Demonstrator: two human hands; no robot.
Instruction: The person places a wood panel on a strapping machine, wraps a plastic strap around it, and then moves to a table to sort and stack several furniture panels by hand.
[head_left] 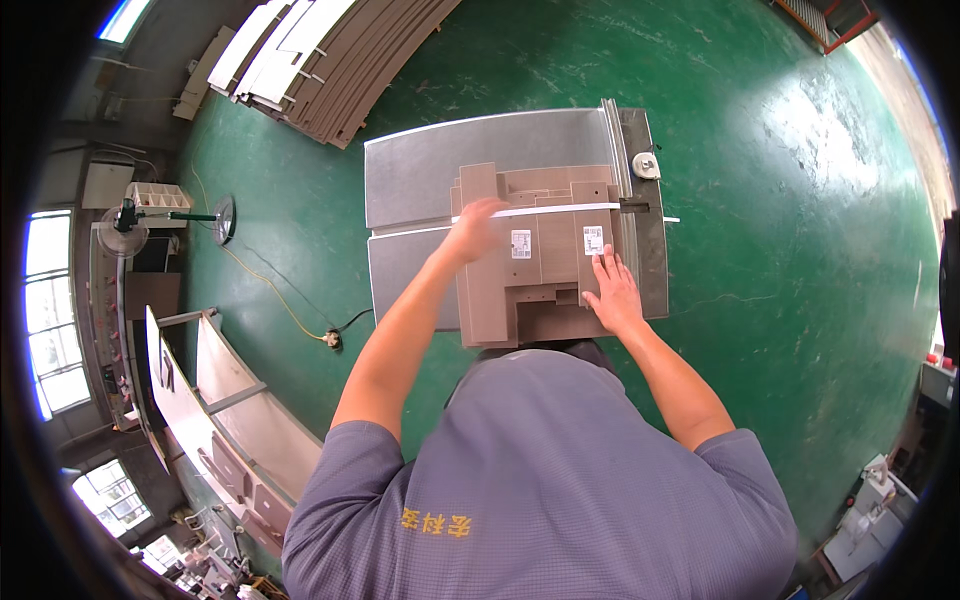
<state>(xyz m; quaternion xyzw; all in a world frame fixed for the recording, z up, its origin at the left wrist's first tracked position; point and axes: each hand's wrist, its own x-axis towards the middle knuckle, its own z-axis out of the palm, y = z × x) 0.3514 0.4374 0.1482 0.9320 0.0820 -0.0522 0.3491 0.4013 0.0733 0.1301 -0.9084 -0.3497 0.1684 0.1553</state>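
A stack of brown boards [555,185] of differing sizes lies on the grey tabletop in front of me. A narrow white strap [560,210] runs across the stack from left to right, its end poking out past the table's right side. My left hand [476,232] is over the left part of the strap; motion smears its fingers, so I cannot tell whether they grip it. Flat on the right side of the stack rests my right hand [617,292], fingers spread, fingertips beside a white printed label [594,240]. Another white label [521,244] is on the boards to its left.
The grey table [420,180] has a slot and a metal rail along its right part. A white tape measure [646,166] sits at its far right. Stacked panels [330,75] stand far left; a fan [225,220] and a cable plug [333,340] are on the left.
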